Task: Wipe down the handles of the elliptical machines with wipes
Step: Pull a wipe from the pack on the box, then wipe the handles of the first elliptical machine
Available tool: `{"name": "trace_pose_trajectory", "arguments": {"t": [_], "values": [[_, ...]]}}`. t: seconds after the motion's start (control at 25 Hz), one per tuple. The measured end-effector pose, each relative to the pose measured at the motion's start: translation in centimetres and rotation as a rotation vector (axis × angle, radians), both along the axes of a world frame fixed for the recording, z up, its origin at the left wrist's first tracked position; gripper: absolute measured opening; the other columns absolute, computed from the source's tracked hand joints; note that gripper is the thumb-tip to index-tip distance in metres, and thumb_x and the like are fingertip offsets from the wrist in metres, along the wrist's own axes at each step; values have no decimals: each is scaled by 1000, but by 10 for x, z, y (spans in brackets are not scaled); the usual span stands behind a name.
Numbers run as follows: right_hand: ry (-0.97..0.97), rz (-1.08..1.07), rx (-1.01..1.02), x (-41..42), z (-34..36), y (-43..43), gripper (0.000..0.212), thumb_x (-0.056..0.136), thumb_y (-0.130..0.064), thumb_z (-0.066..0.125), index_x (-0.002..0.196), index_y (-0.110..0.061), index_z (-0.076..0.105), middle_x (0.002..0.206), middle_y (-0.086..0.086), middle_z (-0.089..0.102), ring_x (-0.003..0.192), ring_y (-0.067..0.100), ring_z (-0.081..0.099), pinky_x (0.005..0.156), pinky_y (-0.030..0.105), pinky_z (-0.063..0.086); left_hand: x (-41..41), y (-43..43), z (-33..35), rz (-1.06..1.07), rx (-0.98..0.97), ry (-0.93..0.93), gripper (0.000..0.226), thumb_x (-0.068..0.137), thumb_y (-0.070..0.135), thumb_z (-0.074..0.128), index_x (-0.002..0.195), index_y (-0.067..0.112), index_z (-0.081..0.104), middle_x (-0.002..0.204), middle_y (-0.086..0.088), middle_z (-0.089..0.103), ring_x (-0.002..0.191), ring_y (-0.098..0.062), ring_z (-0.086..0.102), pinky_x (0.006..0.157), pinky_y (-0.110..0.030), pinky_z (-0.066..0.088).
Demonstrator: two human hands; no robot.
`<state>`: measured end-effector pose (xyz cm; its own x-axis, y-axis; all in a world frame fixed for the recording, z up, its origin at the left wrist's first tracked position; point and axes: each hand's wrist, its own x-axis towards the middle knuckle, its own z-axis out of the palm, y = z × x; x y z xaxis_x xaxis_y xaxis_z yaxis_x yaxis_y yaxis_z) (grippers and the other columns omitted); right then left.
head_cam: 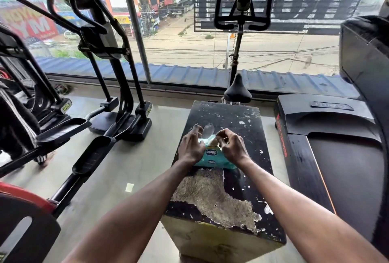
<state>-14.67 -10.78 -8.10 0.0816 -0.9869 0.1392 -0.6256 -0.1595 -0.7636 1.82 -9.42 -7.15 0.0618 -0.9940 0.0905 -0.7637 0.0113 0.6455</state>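
A teal pack of wipes (211, 158) lies on top of a worn black box (235, 180) in front of me. My left hand (190, 146) rests on the pack's left side, fingers laid over it and holding it down. My right hand (230, 144) pinches at the pack's top opening, fingers curled; a pale flap or wipe (208, 131) sticks up beyond the hands. An elliptical machine (109, 56) with black handles (54, 1) stands to the left, out of reach of both hands.
A second elliptical (23, 102) sits at the far left, a spin bike (242, 18) stands beyond the box by the window, and a treadmill (336, 146) runs along the right. Pale floor (134, 163) lies between the box and the ellipticals.
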Motion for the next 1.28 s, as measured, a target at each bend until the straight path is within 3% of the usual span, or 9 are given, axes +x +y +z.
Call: {"name": "trace_pose_trajectory", "arguments": {"t": [0.12,0.36,0.48,0.6,0.72,0.84,0.96,1.16,1.28], "values": [[7,47,-35,7,2,-2,5,100,-17,62,102,-17,67,103,3,74,93,22,67,87,38,53,-4,2,0,-176,-94,43,37,89,6,55,117,30,49,118,-5,66,103,-27,66,84,-46,58],[-15,41,40,6,18,-15,8,103,-20,59,105,-16,66,101,5,74,92,23,66,84,34,51,-5,-6,0,-192,-102,55,24,89,43,64,109,32,54,110,5,72,98,-22,70,81,-42,57],[-75,64,101,2,20,-21,6,101,-20,61,102,-19,67,99,0,74,94,23,70,90,44,57,-4,-15,3,-121,-64,86,16,88,39,73,92,25,69,101,1,77,96,-20,72,86,-38,57],[-215,52,143,3,29,-25,9,97,-28,65,97,-22,71,93,-3,77,92,21,72,90,47,60,-4,-20,16,-60,-59,126,21,86,37,79,87,16,75,95,-4,77,87,-16,69,79,-28,52],[-325,98,147,10,49,-28,24,84,-48,72,95,-26,75,92,-3,80,91,19,76,91,48,62,4,-23,42,42,19,483,29,83,33,85,93,8,74,90,-8,77,80,-18,71,71,-28,57],[-372,151,106,24,58,-47,27,82,-46,70,98,-26,78,97,-2,81,96,21,77,93,51,61,21,-21,65,37,143,904,32,87,14,81,113,1,66,102,-15,74,87,-27,71,73,-34,62],[-406,181,72,58,79,-63,31,74,-47,67,98,-30,77,99,0,80,98,24,76,92,53,61,47,-18,92,67,89,847,16,90,7,75,105,4,69,97,-15,75,86,-29,71,74,-34,61],[-463,267,-9,142,146,-56,9,89,-20,79,90,-26,73,97,7,80,94,29,77,86,49,63,122,-25,150,202,-137,743,11,93,-7,62,92,4,64,77,-12,65,64,-22,62,47,-23,52],[-422,257,-57,203,168,-76,14,94,-26,72,81,-22,73,81,8,78,72,23,76,77,53,63,181,-39,175,285,-234,648,4,91,9,67,93,12,67,83,-10,68,69,-21,63,58,-23,50]]}}
